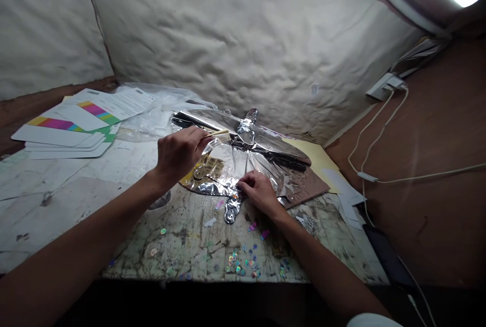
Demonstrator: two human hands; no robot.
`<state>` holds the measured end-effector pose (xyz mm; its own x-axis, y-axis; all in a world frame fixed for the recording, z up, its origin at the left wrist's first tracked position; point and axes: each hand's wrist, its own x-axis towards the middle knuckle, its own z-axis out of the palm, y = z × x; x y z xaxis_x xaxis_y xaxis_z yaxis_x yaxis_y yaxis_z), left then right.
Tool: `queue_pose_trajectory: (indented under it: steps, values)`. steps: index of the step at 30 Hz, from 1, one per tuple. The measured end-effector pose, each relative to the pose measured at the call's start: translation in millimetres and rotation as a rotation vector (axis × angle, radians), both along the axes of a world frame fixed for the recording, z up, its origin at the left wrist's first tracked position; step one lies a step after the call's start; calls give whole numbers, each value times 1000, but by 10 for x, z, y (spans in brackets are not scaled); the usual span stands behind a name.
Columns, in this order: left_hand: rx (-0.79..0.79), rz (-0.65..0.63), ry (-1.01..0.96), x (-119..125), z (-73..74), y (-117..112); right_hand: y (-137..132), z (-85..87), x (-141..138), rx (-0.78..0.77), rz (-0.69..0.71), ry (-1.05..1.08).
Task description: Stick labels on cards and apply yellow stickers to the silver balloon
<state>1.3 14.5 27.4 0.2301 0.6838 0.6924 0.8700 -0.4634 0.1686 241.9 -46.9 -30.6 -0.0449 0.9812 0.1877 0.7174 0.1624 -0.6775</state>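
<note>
A shiny silver foil balloon (258,157), flat and creased, lies across the middle of the table, with a narrow tab sticking out at its near side. My left hand (180,151) is closed on a thin pale stick (219,133), which it holds above the left part of the foil. My right hand (260,190) pinches the foil close to the near tab (231,209), with thumb and forefinger together. A brown flat sheet (309,188) sits under the right side of the foil.
White cards with rainbow stripes (58,124) are stacked at the left beside clear plastic wrapping (159,107). Round shiny sequins (243,261) are scattered near the front edge. A power strip (385,85) with white cords hangs on the right wall, above a dark phone-like device (387,253).
</note>
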Motion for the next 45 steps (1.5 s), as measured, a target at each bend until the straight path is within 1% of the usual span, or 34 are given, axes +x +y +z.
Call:
queue_pose_trajectory:
  steps: [2,4,6,7,8,10,11,12,14,16,18,20,24,27,30,32,34,36,39,45]
  values:
    - [5,-4,0,0,3,-2,-11,-19,-16,66,16,-45]
    - [17,-6,-3,0,0,1,-3,-22,7,120,6,-43]
    - [32,-3,-8,-5,-6,11,11,21,75,160,8,-65]
    - [40,2,-13,-9,-9,18,15,63,121,162,62,-97]
    - [50,9,-18,-15,-12,25,15,114,170,150,157,-136]
    - [76,18,-29,-33,-14,41,3,221,257,98,408,-210]
    - [93,18,-34,-43,-12,47,-5,262,288,78,515,-238]
    - [111,14,-38,-53,-9,52,-12,289,309,75,584,-262]
    - [151,6,-44,-73,4,57,-16,292,321,106,640,-296]
    - [190,2,-52,-88,22,53,-8,246,307,151,652,-286]
    - [223,-10,-63,-97,39,44,0,195,282,166,631,-217]
    - [241,-25,-72,-101,48,31,-1,172,251,140,544,-114]
    - [223,-40,-16,-71,13,2,8,187,197,10,307,43]
    - [152,-102,90,4,-53,-34,74,166,198,-95,218,212]
    - [76,-189,191,104,-126,-83,166,107,227,-112,161,402]
    - [15,-230,262,162,-175,-110,210,69,238,-94,123,448]
    - [-40,-252,301,209,-231,-121,228,44,235,-99,110,443]
    - [-65,-281,282,251,-290,-119,228,34,224,-111,111,428]
    - [-51,-363,211,311,-362,-107,227,42,207,-83,80,416]
    - [-27,-544,185,406,-405,-126,244,115,186,-124,95,536]
